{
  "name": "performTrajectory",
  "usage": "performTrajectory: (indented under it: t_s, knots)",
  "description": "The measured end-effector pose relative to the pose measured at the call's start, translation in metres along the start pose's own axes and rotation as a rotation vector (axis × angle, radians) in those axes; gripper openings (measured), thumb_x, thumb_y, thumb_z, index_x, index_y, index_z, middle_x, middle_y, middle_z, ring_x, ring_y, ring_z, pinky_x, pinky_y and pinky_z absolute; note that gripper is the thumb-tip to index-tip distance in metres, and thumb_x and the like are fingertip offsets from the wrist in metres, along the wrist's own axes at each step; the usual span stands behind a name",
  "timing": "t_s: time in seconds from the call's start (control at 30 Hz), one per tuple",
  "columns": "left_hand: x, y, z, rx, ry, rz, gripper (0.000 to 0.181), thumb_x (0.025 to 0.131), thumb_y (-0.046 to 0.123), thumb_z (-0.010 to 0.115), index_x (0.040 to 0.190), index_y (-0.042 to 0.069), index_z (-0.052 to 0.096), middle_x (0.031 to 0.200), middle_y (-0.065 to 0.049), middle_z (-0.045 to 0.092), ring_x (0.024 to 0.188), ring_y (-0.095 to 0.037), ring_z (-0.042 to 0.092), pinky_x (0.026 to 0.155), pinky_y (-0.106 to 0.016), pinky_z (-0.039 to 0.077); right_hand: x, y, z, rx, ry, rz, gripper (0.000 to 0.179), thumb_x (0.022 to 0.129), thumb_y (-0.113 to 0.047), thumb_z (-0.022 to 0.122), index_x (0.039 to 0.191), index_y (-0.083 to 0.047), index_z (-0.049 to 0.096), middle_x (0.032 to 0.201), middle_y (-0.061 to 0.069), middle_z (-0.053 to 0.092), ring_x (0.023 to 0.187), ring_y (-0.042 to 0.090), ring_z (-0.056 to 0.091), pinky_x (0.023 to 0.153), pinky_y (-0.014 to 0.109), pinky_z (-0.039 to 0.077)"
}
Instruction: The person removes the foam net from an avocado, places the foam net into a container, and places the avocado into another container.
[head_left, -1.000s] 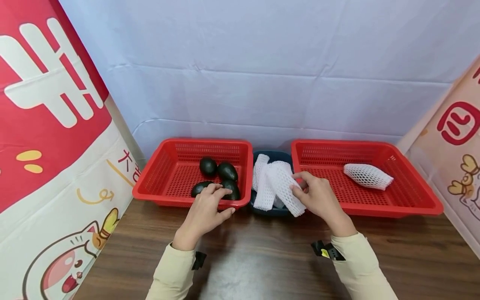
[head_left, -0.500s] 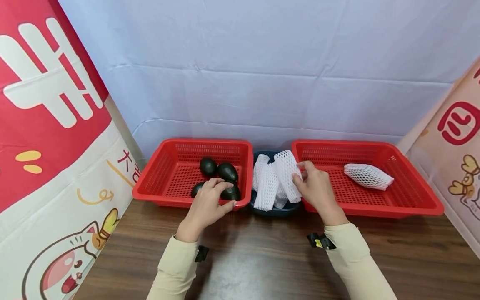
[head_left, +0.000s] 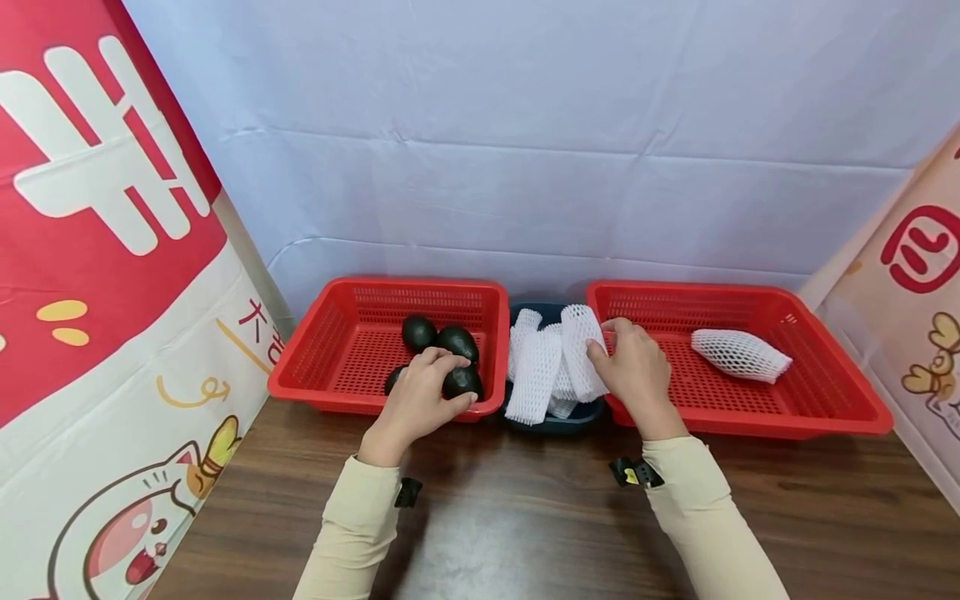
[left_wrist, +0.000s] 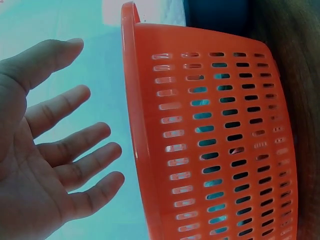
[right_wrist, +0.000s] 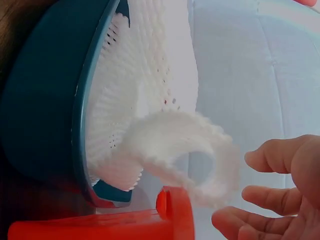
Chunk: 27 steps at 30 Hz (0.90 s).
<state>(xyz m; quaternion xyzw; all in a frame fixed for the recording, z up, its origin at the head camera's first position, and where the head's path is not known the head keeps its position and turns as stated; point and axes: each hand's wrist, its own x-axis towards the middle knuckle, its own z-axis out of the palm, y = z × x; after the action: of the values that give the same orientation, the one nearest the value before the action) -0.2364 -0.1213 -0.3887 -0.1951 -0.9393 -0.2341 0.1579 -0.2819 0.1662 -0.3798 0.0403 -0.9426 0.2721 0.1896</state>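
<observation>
My left hand (head_left: 420, 404) hovers, fingers spread, over the front rim of the left red basket (head_left: 300, 385), close to a dark avocado (head_left: 462, 382). Other avocados (head_left: 457, 342) lie beside it, one partly hidden by the hand. In the left wrist view, the fingers (left_wrist: 80, 165) hold nothing. My right hand (head_left: 636, 371) is beside a white foam net sleeve (head_left: 583, 354) on top of the dark blue tub (head_left: 555, 427). The right wrist view shows a gap between its loosely bent fingers (right_wrist: 272, 155) and the open end of the sleeve (right_wrist: 220, 150).
Several more foam sleeves (head_left: 534, 379) fill the tub between the two baskets. In the right red basket (head_left: 750, 423) lies a bulging foam sleeve (head_left: 738, 356). A pale cloth (head_left: 480, 150) hangs behind, and the wooden table (head_left: 525, 517) extends in front.
The sleeve near my right hand has shifted back and stands more upright over the tub, no longer draped past its front rim. My right hand has moved back with it; the left moved slightly right.
</observation>
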Motion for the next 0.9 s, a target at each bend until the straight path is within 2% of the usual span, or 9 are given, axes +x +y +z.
performTrajectory:
  t_s: [0.07,0.17,0.3,0.4,0.63,0.7,0.77,0.9]
  knots:
    - [0.0,0.0,0.0,0.002,-0.006,-0.004,0.043,0.074,0.029,0.078,0.112,0.011,0.066,0.111,-0.009,0.056,0.098,-0.027,0.054,0.074,-0.042,0.045,0.0,0.0,-0.001,-0.012,-0.013,0.023,0.038,0.085,-0.026,0.064,0.114,-0.002,0.059,0.102,0.022,0.061,0.07,0.034,0.056,0.053,0.045,0.045]
    - [-0.001,-0.001,0.001,0.002,-0.012,-0.01,0.043,0.074,0.029,0.078,0.112,0.011,0.066,0.111,-0.009,0.056,0.098,-0.026,0.054,0.075,-0.041,0.045,-0.001,0.0,-0.003,-0.009,-0.024,0.024,0.038,0.085,-0.025,0.064,0.114,-0.002,0.059,0.103,0.021,0.061,0.067,0.031,0.054,0.051,0.042,0.044]
    - [-0.001,-0.002,0.003,0.0,-0.014,-0.01,0.043,0.074,0.029,0.077,0.111,0.011,0.066,0.11,-0.008,0.056,0.097,-0.026,0.054,0.075,-0.04,0.046,-0.001,0.0,-0.005,-0.007,-0.047,0.02,0.037,0.085,-0.025,0.064,0.114,-0.002,0.059,0.085,0.017,0.062,0.057,0.026,0.049,0.046,0.036,0.04]
    - [-0.001,-0.002,0.004,-0.002,-0.013,-0.007,0.043,0.074,0.029,0.078,0.111,0.011,0.066,0.11,-0.008,0.056,0.096,-0.026,0.054,0.075,-0.04,0.046,-0.002,-0.001,-0.005,-0.01,-0.064,0.019,0.038,0.085,-0.025,0.063,0.114,-0.002,0.059,0.075,0.014,0.059,0.056,0.026,0.049,0.046,0.036,0.039]
    - [0.001,0.0,0.002,0.008,-0.016,-0.012,0.042,0.075,0.03,0.077,0.111,0.012,0.066,0.11,-0.008,0.056,0.096,-0.024,0.055,0.075,-0.04,0.046,-0.002,-0.001,-0.004,-0.009,-0.073,-0.003,0.042,0.083,-0.025,0.065,0.116,0.0,0.058,0.078,0.015,0.06,0.062,0.027,0.053,0.051,0.041,0.045]
    - [0.0,0.001,0.0,0.011,-0.019,-0.006,0.042,0.075,0.029,0.077,0.111,0.012,0.066,0.111,-0.008,0.055,0.097,-0.024,0.055,0.077,-0.042,0.045,-0.004,-0.002,-0.008,-0.019,-0.13,-0.027,0.047,0.082,-0.024,0.067,0.12,0.001,0.055,0.088,0.018,0.061,0.071,0.031,0.056,0.058,0.045,0.047]
    - [-0.003,0.003,-0.001,0.011,-0.022,-0.004,0.042,0.075,0.029,0.077,0.111,0.012,0.065,0.111,-0.009,0.056,0.098,-0.023,0.054,0.078,-0.044,0.045,-0.006,-0.003,-0.012,-0.043,-0.222,-0.07,0.054,0.081,-0.024,0.069,0.125,0.002,0.051,0.101,0.023,0.058,0.085,0.037,0.056,0.069,0.051,0.047]
    - [-0.01,0.006,-0.006,0.016,-0.046,-0.002,0.043,0.074,0.028,0.078,0.112,0.012,0.066,0.112,-0.009,0.056,0.101,-0.024,0.053,0.08,-0.047,0.043,-0.013,-0.005,-0.02,-0.092,-0.416,-0.175,0.065,0.078,-0.025,0.073,0.132,0.002,0.046,0.122,0.03,0.048,0.107,0.046,0.047,0.082,0.062,0.038]
